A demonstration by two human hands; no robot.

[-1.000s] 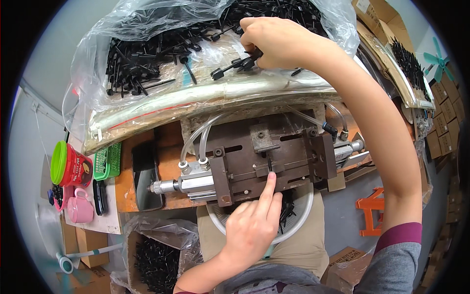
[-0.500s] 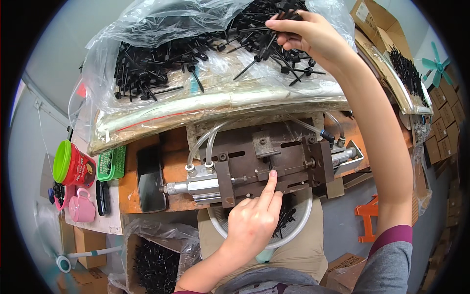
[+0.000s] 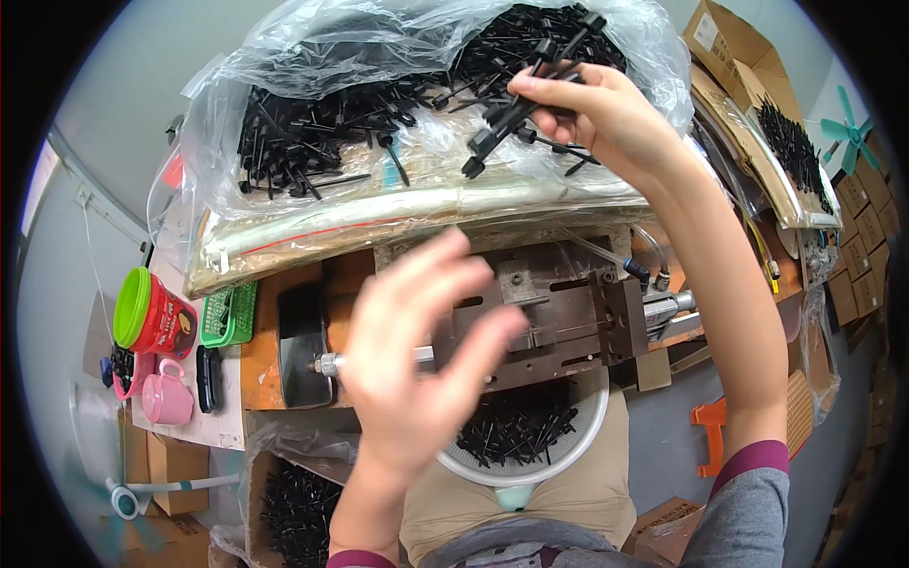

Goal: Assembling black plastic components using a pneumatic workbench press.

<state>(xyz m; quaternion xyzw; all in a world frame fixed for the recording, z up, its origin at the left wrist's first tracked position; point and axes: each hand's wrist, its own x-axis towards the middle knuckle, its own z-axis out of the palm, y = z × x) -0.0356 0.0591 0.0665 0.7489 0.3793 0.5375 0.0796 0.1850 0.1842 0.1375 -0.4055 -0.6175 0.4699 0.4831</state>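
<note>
My right hand (image 3: 615,123) is raised over the front of the pile, its thumb and fingers closed round several black plastic pieces (image 3: 497,133) with thin stems and chunky heads. Behind and beside it lies a heap of like black pieces (image 3: 298,142) on a plastic-covered board. My left hand (image 3: 402,379), smeared by motion, hovers above the left half of a dark metal clamping fixture (image 3: 568,352) with its fingers apart and nothing in them. It hides much of the fixture's left cylinder. A white basket (image 3: 602,417) of black pieces rests between my legs, under the fixture.
At the left are a dark phone (image 3: 301,346), a green basket (image 3: 241,317), a red tub (image 3: 169,327) and a pink cup (image 3: 169,402). A lined carton (image 3: 256,511) of black pieces stands low left. An orange stool (image 3: 708,440) is at the right.
My left hand has lifted off the middle of the fixture, moved up and left, and spread its fingers. My right hand has come slightly down from the heap, holding black pieces.
</note>
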